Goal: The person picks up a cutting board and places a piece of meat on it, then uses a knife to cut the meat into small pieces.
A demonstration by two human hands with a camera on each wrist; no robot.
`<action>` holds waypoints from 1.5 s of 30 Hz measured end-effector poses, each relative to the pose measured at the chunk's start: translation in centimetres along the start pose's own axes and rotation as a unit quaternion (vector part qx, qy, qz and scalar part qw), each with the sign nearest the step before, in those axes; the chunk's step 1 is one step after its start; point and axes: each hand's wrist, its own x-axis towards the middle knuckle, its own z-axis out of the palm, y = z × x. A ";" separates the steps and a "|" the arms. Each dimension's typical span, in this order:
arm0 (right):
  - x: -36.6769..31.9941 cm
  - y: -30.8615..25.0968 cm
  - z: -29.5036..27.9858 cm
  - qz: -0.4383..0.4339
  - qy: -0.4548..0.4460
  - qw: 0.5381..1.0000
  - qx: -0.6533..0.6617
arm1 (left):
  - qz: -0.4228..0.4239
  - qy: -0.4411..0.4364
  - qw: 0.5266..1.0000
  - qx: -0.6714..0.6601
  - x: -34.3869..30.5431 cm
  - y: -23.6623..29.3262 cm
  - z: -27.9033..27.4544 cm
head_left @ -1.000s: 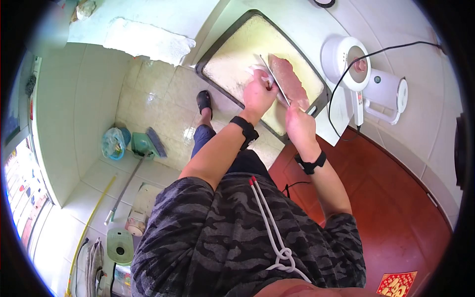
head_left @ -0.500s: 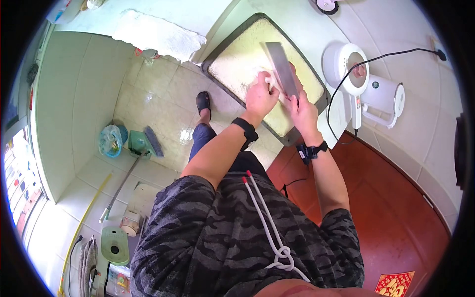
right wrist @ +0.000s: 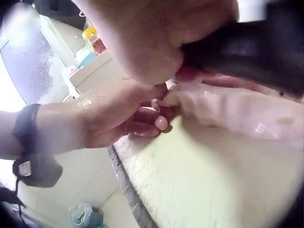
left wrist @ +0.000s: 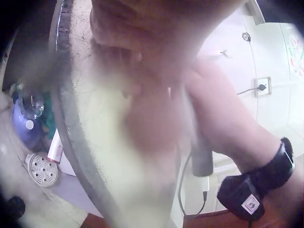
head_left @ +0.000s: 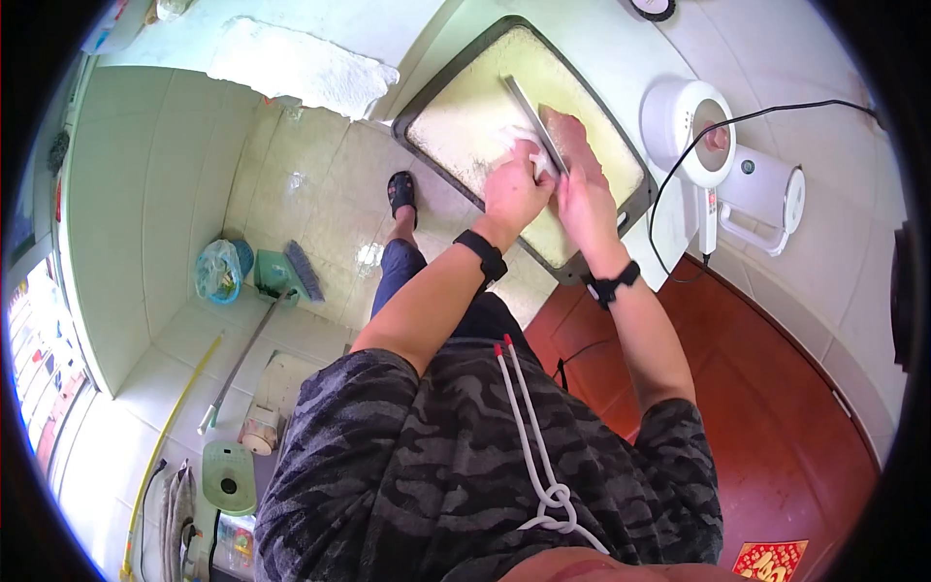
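On a dark-rimmed cutting board (head_left: 456, 121) lies a slab of raw pink meat (head_left: 580, 145), with a whitish strip (head_left: 516, 134) to its left. The right hand (head_left: 588, 215) grips a knife (head_left: 533, 121), its blade seen nearly edge-on along the meat's left side. In the left wrist view the end of the handle (left wrist: 203, 162) sticks out below the right hand (left wrist: 223, 111). Close beside the blade, the left hand (head_left: 517, 196) pinches the pale edge with curled fingers. The right wrist view shows pale meat (right wrist: 237, 111) running from the left hand (right wrist: 114, 114); fingertips are partly hidden.
Right of the board stand a white lidded pot (head_left: 669, 126) and a white kettle (head_left: 761, 194), with a black cord (head_left: 752, 116) looping past. A white cloth (head_left: 301, 73) hangs at the counter's edge. On the floor are a lined bin (head_left: 219, 272) and a dustpan (head_left: 276, 275).
Half a second ago the blade showed its broad side; now it appears nearly edge-on. The right hand has moved slightly left, closer to the left hand, which keeps its grip.
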 end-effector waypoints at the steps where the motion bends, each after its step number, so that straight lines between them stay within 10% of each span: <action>1: 1.0 -0.3 0.4 0.020 -0.020 1.000 -0.002 | -0.004 -0.011 1.000 0.008 -0.2 -0.1 0.1; 7: 4.3 1.2 0.7 0.084 0.067 0.931 0.349 | 0.018 0.019 0.999 0.027 -0.6 -0.6 0.1; 22: -6.3 5.5 -0.9 -0.057 0.072 0.994 0.065 | -0.060 -0.009 0.997 0.042 -2.3 1.8 1.4; 38: -7.6 6.5 -1.3 -0.049 -0.055 0.997 -0.020 | -0.056 0.025 0.998 0.006 -2.4 1.4 2.3; 45: -2.3 3.3 0.4 -0.066 0.036 0.996 0.048 | -0.055 0.015 0.998 0.014 -1.5 0.7 2.7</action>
